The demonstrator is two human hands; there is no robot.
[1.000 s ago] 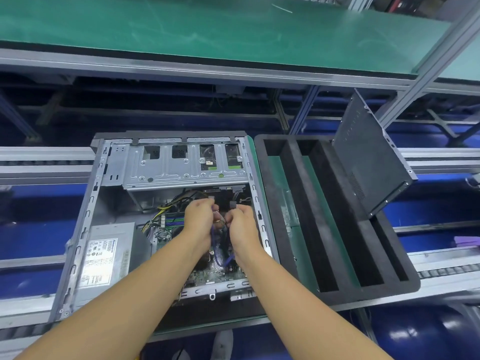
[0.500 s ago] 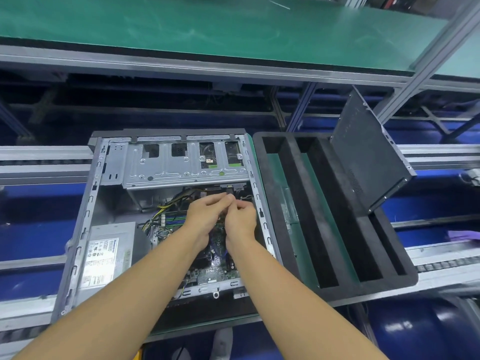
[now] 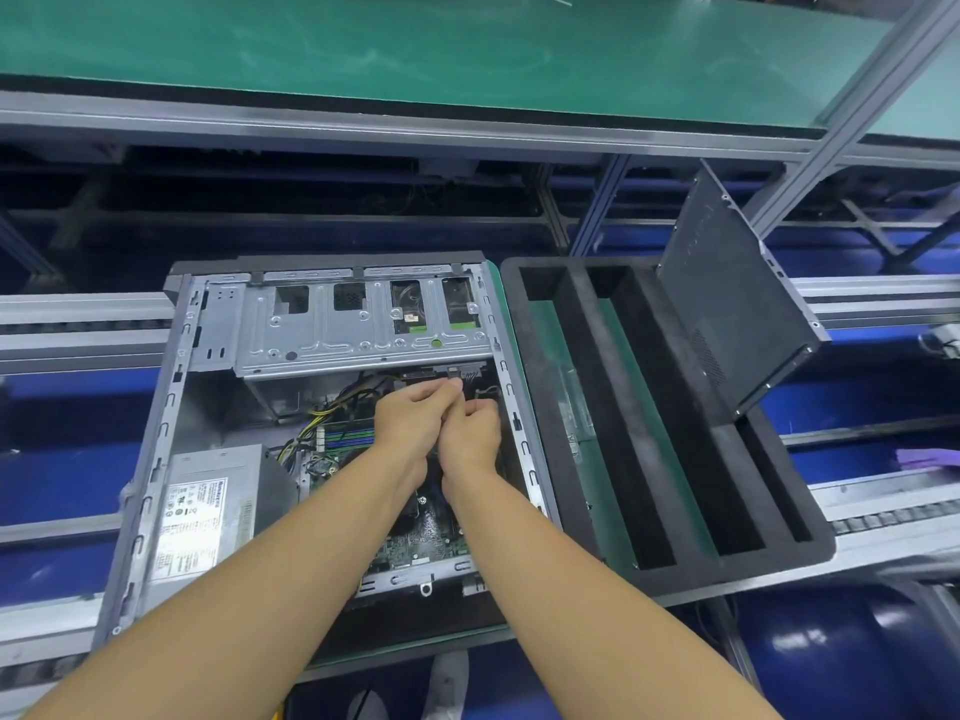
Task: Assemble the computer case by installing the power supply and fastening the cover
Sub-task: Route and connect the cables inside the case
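1. The open grey sheet-metal computer case (image 3: 156, 459) lies on its side on a green-surfaced carrier board (image 3: 415, 641), which sits on the grey roller conveyor line (image 3: 78, 324).
2. The grey box-shaped power supply with a white label (image 3: 218, 506) sits inside the case, in the near-left corner, against the left wall.
3. The dark grey flat metal cover (image 3: 727, 304) is off the case. It leans tilted in the black foam slotted tray (image 3: 566, 387) just beside the case on the right.
4. The left hand (image 3: 415, 418) reaches into the far-right part of the case. Its fingers are stretched forward and close together, tips at the dark connector (image 3: 462, 371) under the silver drive cage (image 3: 353, 330). Whether they pinch anything cannot be told.
5. The right hand (image 3: 470, 433) touches the left hand on its right side, with fingers curled. What they hold, if anything, is hidden.
6. Yellow and black cables (image 3: 332, 407) run from the power supply side towards the drive cage.
7. The green circuit board (image 3: 415, 543) is partly visible between the forearms.
8. A green-matted shelf (image 3: 415, 54) spans the scene beyond the conveyor.
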